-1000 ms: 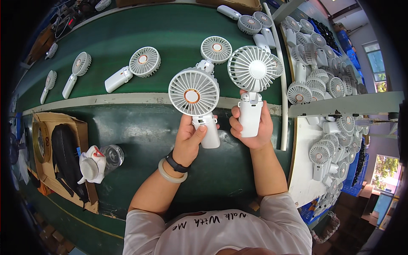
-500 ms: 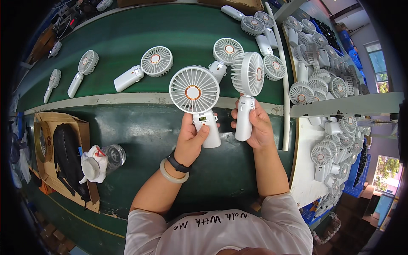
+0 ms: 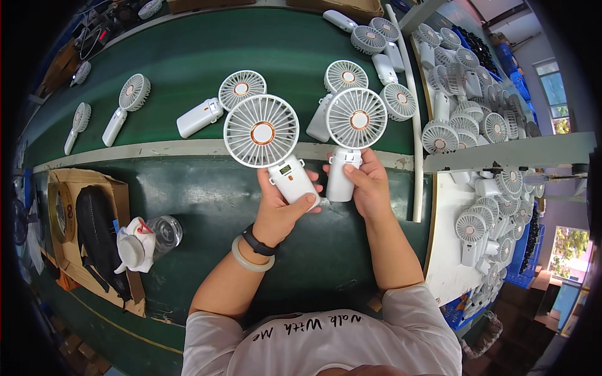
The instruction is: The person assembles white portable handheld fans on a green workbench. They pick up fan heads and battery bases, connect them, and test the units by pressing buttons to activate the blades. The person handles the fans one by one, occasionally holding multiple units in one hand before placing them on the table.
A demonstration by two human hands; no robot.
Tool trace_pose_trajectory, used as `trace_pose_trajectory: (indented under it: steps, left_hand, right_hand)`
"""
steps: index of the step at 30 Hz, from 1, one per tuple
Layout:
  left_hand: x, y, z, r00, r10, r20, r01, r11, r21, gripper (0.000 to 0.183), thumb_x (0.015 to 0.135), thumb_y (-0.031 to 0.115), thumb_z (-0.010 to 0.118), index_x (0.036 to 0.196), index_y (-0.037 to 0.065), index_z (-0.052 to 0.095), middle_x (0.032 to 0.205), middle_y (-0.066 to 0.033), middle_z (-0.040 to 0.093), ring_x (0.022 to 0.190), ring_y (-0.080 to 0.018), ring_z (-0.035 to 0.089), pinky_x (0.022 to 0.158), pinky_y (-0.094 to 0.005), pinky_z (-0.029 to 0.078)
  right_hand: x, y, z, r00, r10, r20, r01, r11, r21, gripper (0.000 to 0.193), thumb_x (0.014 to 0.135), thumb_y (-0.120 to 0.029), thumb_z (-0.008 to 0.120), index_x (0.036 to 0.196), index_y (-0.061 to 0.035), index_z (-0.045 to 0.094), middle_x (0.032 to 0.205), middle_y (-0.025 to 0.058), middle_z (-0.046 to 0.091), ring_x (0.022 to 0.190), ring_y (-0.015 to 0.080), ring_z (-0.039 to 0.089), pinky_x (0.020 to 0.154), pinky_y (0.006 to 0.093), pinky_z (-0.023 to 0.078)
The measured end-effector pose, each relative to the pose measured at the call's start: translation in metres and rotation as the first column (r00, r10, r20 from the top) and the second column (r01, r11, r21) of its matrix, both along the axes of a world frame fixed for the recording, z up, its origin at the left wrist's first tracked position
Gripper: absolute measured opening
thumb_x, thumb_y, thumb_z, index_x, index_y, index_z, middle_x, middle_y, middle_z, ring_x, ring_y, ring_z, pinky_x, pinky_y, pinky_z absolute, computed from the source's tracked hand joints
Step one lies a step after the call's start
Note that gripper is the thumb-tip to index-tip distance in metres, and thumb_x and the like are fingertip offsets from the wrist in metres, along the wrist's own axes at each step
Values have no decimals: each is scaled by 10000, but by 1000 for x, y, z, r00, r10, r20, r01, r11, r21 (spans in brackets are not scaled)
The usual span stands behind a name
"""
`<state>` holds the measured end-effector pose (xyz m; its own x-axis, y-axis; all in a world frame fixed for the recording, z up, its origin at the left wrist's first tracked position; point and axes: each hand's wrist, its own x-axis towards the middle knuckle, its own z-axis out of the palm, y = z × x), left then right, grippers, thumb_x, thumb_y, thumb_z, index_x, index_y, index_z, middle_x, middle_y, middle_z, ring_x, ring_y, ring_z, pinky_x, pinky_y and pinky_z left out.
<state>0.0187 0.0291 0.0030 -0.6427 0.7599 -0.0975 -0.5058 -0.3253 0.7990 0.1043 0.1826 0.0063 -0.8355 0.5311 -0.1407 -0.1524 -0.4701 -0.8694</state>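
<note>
Wrapped round the white handle of a handheld fan, my left hand has its thumb low on the grip. That fan tilts to the left, and a small dark display shows on its handle below the round grille. My right hand grips a second white handheld fan, its thumb near the top of the handle and its grille turned up toward me. Both fans are held above the near edge of the green belt. Behind them another fan lies on the belt, partly covered by the right one.
More fans lie spaced along the green belt. A white pipe borders it at right, beside a table heaped with fans. At left are a cardboard box with a black pouch and a clear plastic jar.
The left-hand fan has moved left and tilted more, with my thumb lower on its handle. The right-hand fan has turned its grille toward me and shifted left. Belt fans sit slightly further right.
</note>
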Motion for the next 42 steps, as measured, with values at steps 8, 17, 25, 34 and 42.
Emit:
trace_pose_trajectory:
  steps: [8, 17, 25, 34, 42]
  left_hand:
    - [-9, -8, -17, 983, -182, -31, 178, 978, -105, 343, 735, -11, 682, 1016, 52, 497, 1015, -82, 538, 845, -166, 584, 764, -358, 540]
    - [-8, -3, -12, 996, -85, 40, 83, 995, 54, 444, 693, -1, 701, 1089, 47, 507, 1136, -78, 500, 1128, -207, 476, 988, -445, 402]
    - [-7, -5, -12, 991, -105, 84, 98, 992, 80, 596, 676, 11, 711, 1218, 42, 463, 1245, -86, 472, 1202, -241, 444, 1003, -462, 381]
    - [-8, -6, -3, 941, -248, 229, 192, 951, 241, 687, 712, 105, 685, 1309, 45, 349, 1247, -126, 467, 1132, -250, 495, 914, -450, 473]
    - [-10, -7, -7, 958, -161, 236, 126, 980, 157, 695, 714, 98, 679, 1312, 64, 327, 1191, -145, 493, 1035, -258, 559, 817, -431, 529]
  right_hand:
    - [0, 4, 3, 1000, -12, 16, 10, 997, 83, 415, 814, -52, 602, 1197, -7, 449, 1046, 128, 614, 943, 199, 611, 850, 331, 474]
    - [-1, 5, -2, 999, -19, 34, 19, 1000, 15, 362, 816, -53, 597, 1151, 6, 473, 997, 129, 627, 867, 190, 634, 787, 310, 502]
    - [0, 2, -2, 1000, 10, 30, -10, 1000, -1, 358, 809, -83, 622, 1134, -7, 493, 1010, 146, 634, 882, 224, 642, 803, 344, 509]
    - [-2, -13, 5, 993, 117, 31, -112, 785, 610, 339, 869, -141, 587, 1177, -13, 523, 1160, 139, 529, 1086, 213, 515, 890, 341, 439]
    - [-51, 42, 9, 551, -747, 372, -519, 42, 854, 594, 807, -254, 633, 1276, 27, 401, 1108, 221, 504, 1052, 336, 493, 893, 427, 401]
